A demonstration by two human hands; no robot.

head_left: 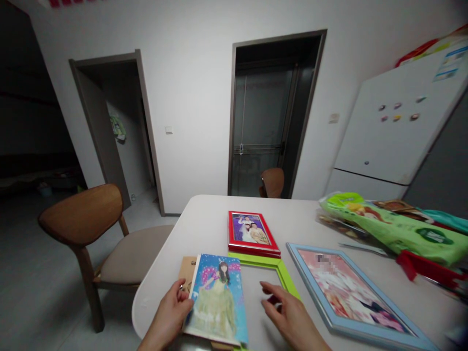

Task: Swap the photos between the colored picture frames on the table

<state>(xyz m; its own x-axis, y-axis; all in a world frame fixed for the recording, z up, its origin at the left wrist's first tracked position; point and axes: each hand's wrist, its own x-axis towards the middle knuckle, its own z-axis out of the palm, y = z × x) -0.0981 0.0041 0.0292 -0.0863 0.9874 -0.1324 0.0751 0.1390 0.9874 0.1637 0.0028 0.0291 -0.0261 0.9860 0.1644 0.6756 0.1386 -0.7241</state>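
My left hand (171, 308) grips the left edge of a photo print (219, 302) showing a figure in a pale green dress on blue. Under its left side a brown backing board (188, 265) sticks out. The print partly covers a lime green picture frame (283, 273) lying on the table. Over that frame's opening, my right hand (288, 312) holds nothing, its thumb and fingers apart. Just beyond lies a red picture frame (272, 237) with a group photo. To the right is a large light blue picture frame (329, 302) with a pinkish photo.
The white table (204, 219) has a rounded far-left corner. At the right lie a green plastic package (395, 226), a red-handled tool (426, 270) and a thin metallic piece (363, 249). A wooden chair (86, 214) stands to the left, and a white refrigerator (395, 131) behind right.
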